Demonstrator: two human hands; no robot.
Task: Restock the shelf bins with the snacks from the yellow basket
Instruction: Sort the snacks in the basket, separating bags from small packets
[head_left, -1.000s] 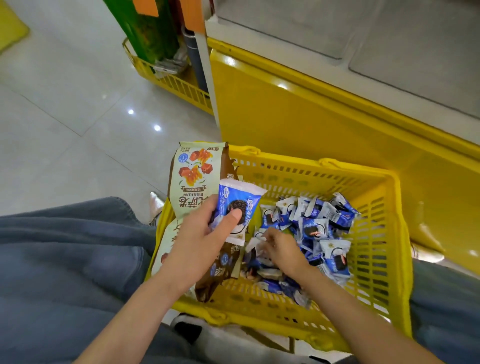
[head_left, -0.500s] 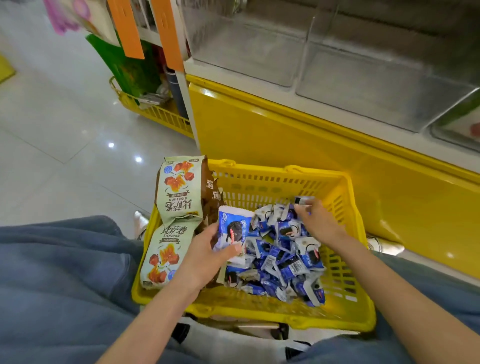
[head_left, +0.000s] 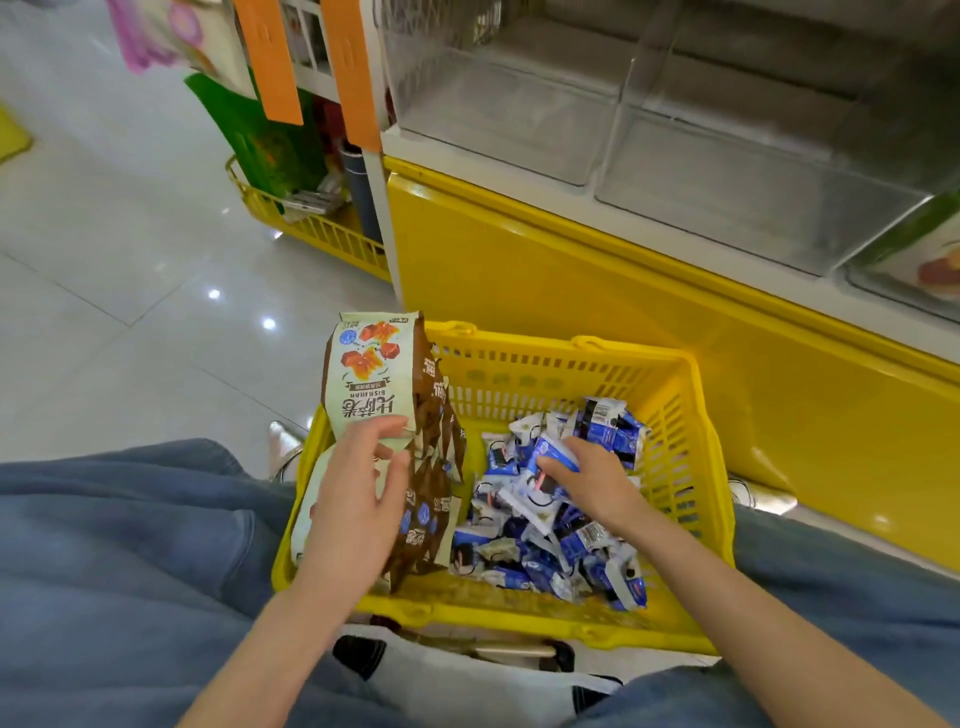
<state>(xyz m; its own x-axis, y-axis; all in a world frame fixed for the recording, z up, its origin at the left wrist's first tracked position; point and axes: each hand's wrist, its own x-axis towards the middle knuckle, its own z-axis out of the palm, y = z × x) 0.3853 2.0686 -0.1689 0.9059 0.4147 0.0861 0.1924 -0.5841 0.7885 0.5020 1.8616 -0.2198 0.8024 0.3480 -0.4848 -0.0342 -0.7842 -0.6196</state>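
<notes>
The yellow basket sits on the floor between my knees. Tall cream-and-brown snack bags stand along its left side, and a pile of small blue-and-white packets fills its right half. My left hand lies with spread fingers against the tall bags and holds nothing. On top of the pile, my right hand curls its fingers round a small blue packet. Clear plastic shelf bins stand on the shelf above the basket.
A yellow cabinet front rises right behind the basket. A bin at the far right holds green-packed goods. A low yellow wire rack with a green bag stands at the back left, orange tags hang above it, and tiled floor lies left.
My left hand has let go of the blue packet it held and moved left onto the tall bags. My right hand came back from the pile's far edge to its middle.
</notes>
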